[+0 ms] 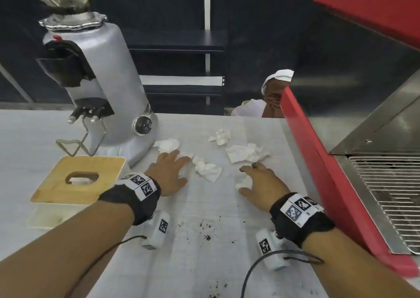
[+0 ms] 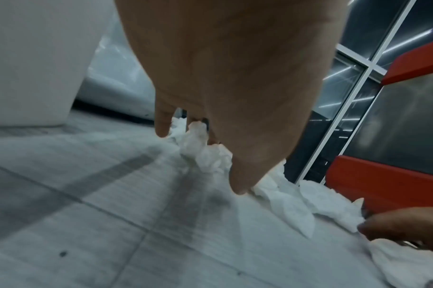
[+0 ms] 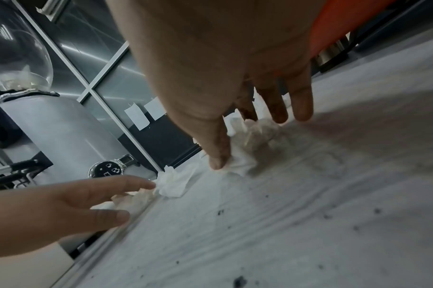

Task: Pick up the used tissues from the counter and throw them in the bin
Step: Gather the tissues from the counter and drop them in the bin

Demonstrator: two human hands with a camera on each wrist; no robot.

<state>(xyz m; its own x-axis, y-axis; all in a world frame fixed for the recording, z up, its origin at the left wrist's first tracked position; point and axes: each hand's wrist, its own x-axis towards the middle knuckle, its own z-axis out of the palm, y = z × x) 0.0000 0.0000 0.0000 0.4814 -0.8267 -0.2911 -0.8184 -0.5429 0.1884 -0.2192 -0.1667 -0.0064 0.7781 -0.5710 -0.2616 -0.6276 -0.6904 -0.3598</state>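
Both hands are working low over the counter [image 1: 204, 218], palms down, so each can rake in its own tissue and clear 2 at once.

Left hand [image 1: 170, 172]: fingers are spreading over a crumpled tissue [image 1: 208, 169]. The left wrist view is showing tissue bunching up between the fingers, but I cannot tell if it is actually gripping or just covering it.

Right hand [image 1: 261, 184]: thumb is pressing a small wad [image 1: 243, 181] against the counter, fingers are lying straight over it. Relaxed, not clenched, nothing lifted yet.

3 more tissues are sitting untouched further back: 1 at the grinder [image 1: 102, 81] base [image 1: 167, 145], 1 small one behind [image 1: 220, 136], 1 flat sheet [image 1: 246, 153] just ahead of the right fingers.

Containers: the wooden-lid box [image 1: 77, 179] at left is showing something white through its slot, probably fresh tissues, so not the target. The grinder hopper is holding pale content, too unclear to name. The bin is not appearing in any view; judging from that, a carry off the counter is coming.

Loose dark grounds [image 1: 206, 236] are lying near the wrists, not part of the job.
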